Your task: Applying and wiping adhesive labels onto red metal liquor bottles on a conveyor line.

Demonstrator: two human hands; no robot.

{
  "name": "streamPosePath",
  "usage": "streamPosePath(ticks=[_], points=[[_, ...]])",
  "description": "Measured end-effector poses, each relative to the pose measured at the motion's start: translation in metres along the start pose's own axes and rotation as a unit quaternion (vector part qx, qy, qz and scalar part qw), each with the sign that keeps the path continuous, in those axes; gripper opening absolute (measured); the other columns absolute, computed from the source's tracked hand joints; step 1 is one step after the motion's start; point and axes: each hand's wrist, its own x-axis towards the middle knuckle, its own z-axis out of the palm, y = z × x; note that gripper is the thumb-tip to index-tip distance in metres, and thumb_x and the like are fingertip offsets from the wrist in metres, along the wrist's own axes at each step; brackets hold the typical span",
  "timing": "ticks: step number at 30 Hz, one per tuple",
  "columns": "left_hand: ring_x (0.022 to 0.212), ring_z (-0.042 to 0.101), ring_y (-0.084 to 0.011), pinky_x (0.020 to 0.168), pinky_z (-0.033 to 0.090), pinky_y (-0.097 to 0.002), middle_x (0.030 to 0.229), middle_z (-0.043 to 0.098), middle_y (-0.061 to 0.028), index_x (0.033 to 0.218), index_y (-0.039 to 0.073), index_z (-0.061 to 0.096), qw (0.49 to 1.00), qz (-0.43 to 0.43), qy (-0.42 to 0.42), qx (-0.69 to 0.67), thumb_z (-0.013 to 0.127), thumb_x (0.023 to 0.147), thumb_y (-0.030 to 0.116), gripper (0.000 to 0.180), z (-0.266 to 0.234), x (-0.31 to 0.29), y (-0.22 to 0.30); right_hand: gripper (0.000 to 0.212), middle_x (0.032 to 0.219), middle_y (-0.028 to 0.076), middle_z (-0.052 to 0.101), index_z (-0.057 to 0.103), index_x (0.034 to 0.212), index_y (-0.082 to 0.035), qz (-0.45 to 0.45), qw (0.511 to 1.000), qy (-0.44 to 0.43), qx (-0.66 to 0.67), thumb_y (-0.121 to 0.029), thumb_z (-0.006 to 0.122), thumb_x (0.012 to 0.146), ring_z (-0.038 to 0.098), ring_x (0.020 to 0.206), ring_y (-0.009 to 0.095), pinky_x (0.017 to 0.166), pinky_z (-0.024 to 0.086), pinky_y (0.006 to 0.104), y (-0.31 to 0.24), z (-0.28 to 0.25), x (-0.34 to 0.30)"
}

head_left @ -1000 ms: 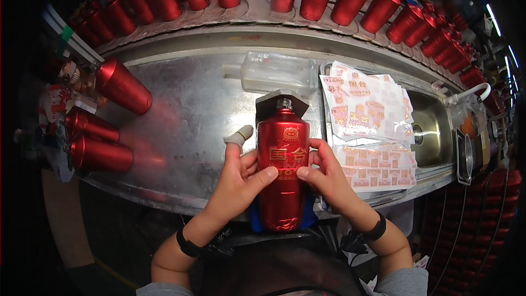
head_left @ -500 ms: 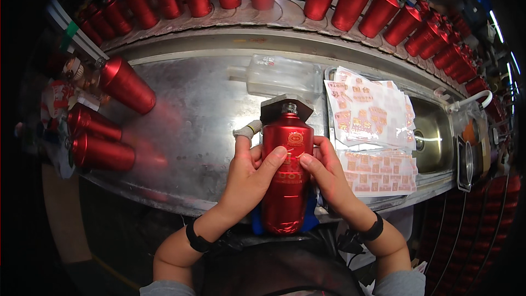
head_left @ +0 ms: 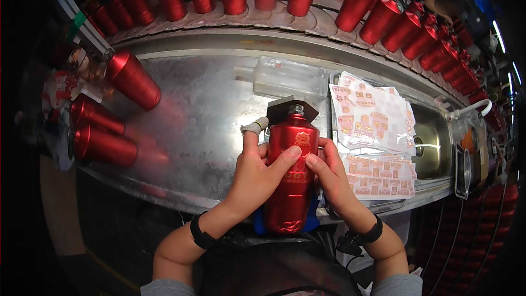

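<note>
A shiny red bottle (head_left: 290, 208) with gold print on its front leans upright before me, its narrow neck pointing away. My left hand (head_left: 253, 178) clasps its left side, thumb lying across the front over the print; a pale finger cot (head_left: 255, 126) covers the index finger. From the other side my right hand (head_left: 333, 178) grips it, thumb tip pressed near the left one. Both hands' fingertips behind the bottle are hidden. A dark angular block (head_left: 282, 108) is behind the neck, and blue material (head_left: 312, 220) shows under the base.
On the metal table (head_left: 186, 131) a clear rectangular bottle (head_left: 290, 75) lies on its side. Printed label sheets (head_left: 375, 118) are stacked right, beside a sink (head_left: 433, 156). Three red bottles (head_left: 133, 80) rest at left. Many more stand on a curved conveyor (head_left: 257, 19) beyond.
My left thumb has slid rightward across the bottle's front, closer to the right thumb. The conveyor's bottles have moved to the right. The whole view has shifted slightly.
</note>
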Motion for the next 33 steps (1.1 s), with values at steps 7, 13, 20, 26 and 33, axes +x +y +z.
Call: streamPosePath(ticks=[7,13,20,26,33], points=[[0.108,0.061,-0.0171,0.089,0.051,-0.0285,0.119,0.062,-0.0213,0.145,-0.003,0.017,0.996,-0.028,-0.016,-0.08,0.057,0.1,0.021,0.065,-0.022,-0.002,-0.011,0.053,0.085,0.0,0.05,0.042,0.132,-0.001,0.017,0.998,0.041,-0.044,-0.024,0.067,0.092,0.051,0.077,0.005,0.068,0.044,0.0232,-0.013,0.008,-0.004],[0.11,0.059,-0.0169,0.091,0.05,-0.0297,0.123,0.059,-0.0219,0.146,-0.002,0.016,0.997,0.007,-0.01,-0.074,0.058,0.1,0.021,0.066,-0.021,-0.005,-0.014,0.076,0.087,0.004,0.047,0.041,0.133,0.001,-0.052,0.962,0.105,-0.246,-0.032,0.081,0.077,0.051,0.071,0.011,0.06,0.046,0.0276,-0.023,0.031,0.002],[0.107,0.06,-0.0163,0.09,0.05,-0.0297,0.119,0.061,-0.0213,0.146,-0.002,0.017,0.998,0.01,-0.034,-0.055,0.058,0.099,0.02,0.066,-0.031,0.001,-0.02,0.075,0.086,0.005,0.047,0.041,0.131,0.002,-0.069,0.967,0.119,-0.216,-0.034,0.081,0.077,0.051,0.076,0.014,0.067,0.046,0.0287,-0.015,0.033,0.009],[0.103,0.063,-0.0162,0.087,0.052,-0.029,0.115,0.063,-0.0203,0.145,-0.003,0.017,0.998,0.004,-0.032,-0.046,0.062,0.097,0.017,0.068,-0.019,0.004,-0.005,0.067,0.087,0.004,0.045,0.041,0.131,-0.001,-0.057,0.981,0.1,-0.159,-0.029,0.077,0.082,0.05,0.071,0.009,0.061,0.045,0.0238,-0.024,0.025,0.007],[0.101,0.065,-0.018,0.087,0.054,-0.0309,0.114,0.064,-0.0212,0.144,-0.001,0.018,0.999,-0.017,-0.023,-0.025,0.066,0.093,0.013,0.071,-0.001,0.007,0.006,0.059,0.089,0.0,0.043,0.041,0.134,-0.005,-0.049,0.992,0.049,-0.108,-0.02,0.074,0.088,0.05,0.067,0.003,0.058,0.043,0.0183,-0.04,0.003,0.005]])
